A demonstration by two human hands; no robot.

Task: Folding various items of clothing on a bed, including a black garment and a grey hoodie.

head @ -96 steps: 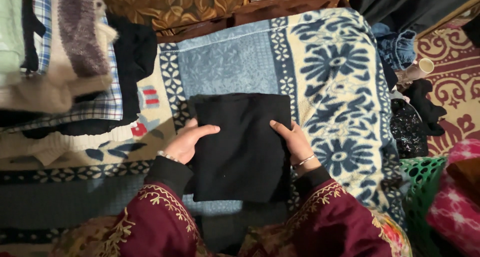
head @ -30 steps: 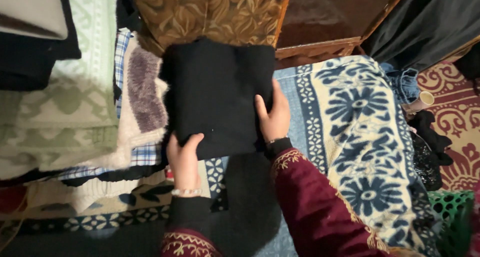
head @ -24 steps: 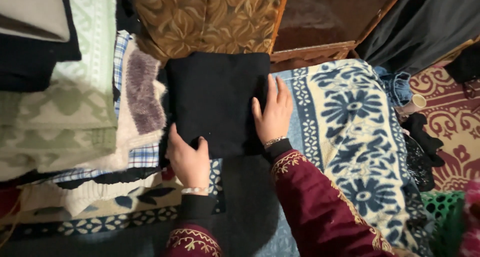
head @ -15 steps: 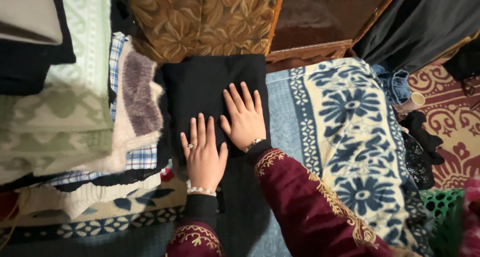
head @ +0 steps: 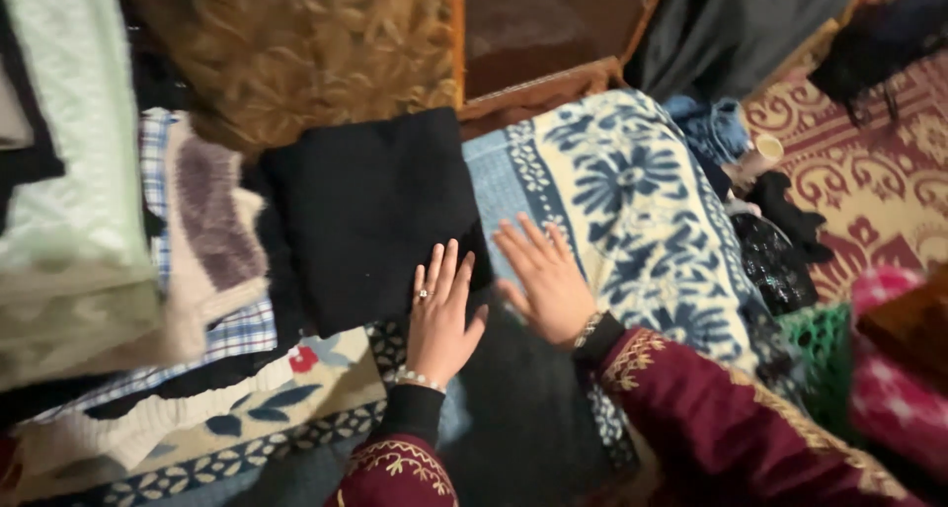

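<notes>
I see the folded black garment (head: 370, 216) lying flat at the far edge of the blue floral blanket (head: 632, 201), just beside the stack of folded clothes (head: 148, 260) on the left and right against the brown leaf-patterned cushion (head: 316, 53) behind it. My left hand (head: 441, 314) lies flat with its fingers spread and straight, gripping nothing; its fingertips rest on the near right corner of the garment, and there is a ring on one finger and a bead bracelet at the wrist. My right hand (head: 543, 285) is open too, palm down with fingers apart, over the blanket just to the right of the garment; it holds nothing, and I cannot tell whether it touches the cloth below. The two hands sit close together, thumbs nearly meeting. Both sleeves are maroon with gold embroidery over black cuffs. To the right, past the blanket's edge, I see a green perforated basket (head: 825, 344), a pink patterned cloth (head: 899, 379), some dark clothes heaped on a red patterned carpet (head: 879, 181), and a small pale cup (head: 765, 150). The frame is somewhat blurred.
</notes>
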